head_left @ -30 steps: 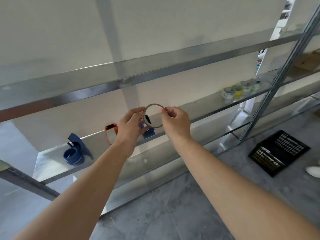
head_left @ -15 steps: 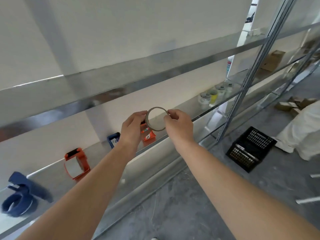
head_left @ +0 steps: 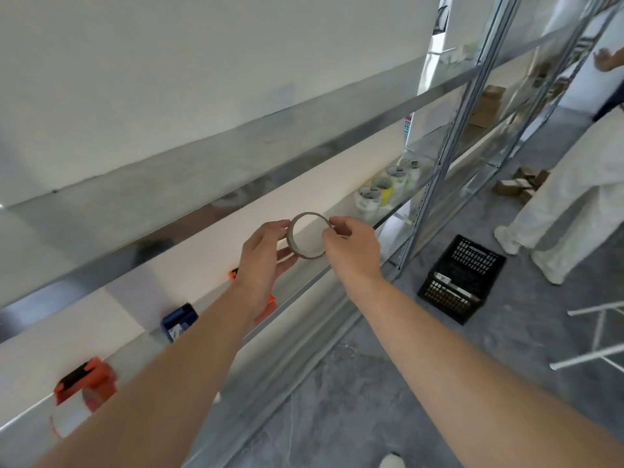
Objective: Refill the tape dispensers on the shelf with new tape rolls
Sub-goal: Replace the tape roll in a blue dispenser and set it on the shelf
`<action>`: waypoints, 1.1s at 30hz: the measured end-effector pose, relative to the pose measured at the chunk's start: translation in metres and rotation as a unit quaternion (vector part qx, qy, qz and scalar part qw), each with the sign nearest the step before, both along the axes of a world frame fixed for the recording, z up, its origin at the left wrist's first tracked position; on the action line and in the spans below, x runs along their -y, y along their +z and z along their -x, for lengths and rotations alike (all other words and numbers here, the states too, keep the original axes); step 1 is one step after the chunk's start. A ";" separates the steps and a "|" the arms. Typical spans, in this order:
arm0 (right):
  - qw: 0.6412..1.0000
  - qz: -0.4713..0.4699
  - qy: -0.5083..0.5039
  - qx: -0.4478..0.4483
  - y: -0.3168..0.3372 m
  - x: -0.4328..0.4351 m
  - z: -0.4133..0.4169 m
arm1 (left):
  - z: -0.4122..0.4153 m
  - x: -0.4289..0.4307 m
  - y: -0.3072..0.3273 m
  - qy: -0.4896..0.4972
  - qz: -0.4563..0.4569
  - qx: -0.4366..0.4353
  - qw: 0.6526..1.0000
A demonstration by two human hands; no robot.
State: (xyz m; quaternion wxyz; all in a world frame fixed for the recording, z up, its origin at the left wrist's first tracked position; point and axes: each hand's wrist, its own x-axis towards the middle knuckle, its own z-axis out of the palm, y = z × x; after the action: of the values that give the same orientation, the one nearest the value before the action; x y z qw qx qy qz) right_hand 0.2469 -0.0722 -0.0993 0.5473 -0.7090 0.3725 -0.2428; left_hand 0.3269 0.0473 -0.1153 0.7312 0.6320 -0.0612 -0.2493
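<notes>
Both hands hold a thin brown cardboard ring point(head_left: 293, 243), an empty tape core, out in front of the metal shelf point(head_left: 341, 265). My left hand point(head_left: 266, 256) pinches its left side and my right hand point(head_left: 349, 244) its right side. On the shelf stand an orange tape dispenser point(head_left: 87, 383) at the left, a blue one point(head_left: 179, 320) further right, and another orange one point(head_left: 266, 305) mostly hidden behind my left wrist. Several new tape rolls point(head_left: 383, 190), white and yellow, stand in a row on the same shelf further right.
A black plastic crate point(head_left: 461, 278) sits on the grey floor to the right. A person in white clothes point(head_left: 570, 197) stands at the far right. The shelf's upright post point(head_left: 449, 136) rises beside the tape rolls. White rods point(head_left: 594, 352) lie on the floor.
The view has swung right along the shelf. The blue dispenser at the far left has left the frame, and the tape rolls and crate are nearer. Both hands still hold the ring.
</notes>
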 end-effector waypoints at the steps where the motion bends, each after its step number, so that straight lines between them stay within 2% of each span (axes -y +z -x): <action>1: 1.000 0.000 0.000 0.000 -0.001 0.009 -0.002 | -0.002 0.010 0.000 -0.001 0.000 -0.002 1.000; 17: 0.996 -0.013 0.083 -0.012 -0.026 0.181 -0.032 | -0.021 0.174 -0.026 0.077 -0.004 -0.027 0.997; 33: 0.995 -0.034 0.053 -0.081 -0.074 0.269 -0.111 | -0.103 0.266 -0.073 0.067 -0.040 -0.089 0.993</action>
State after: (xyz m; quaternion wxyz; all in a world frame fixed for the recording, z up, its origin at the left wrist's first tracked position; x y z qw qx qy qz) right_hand 0.3580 -0.3417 -0.1735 0.5518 -0.7259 0.3852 -0.1423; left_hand 0.4294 -0.2186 -0.1888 0.7227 0.6391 0.0570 -0.2569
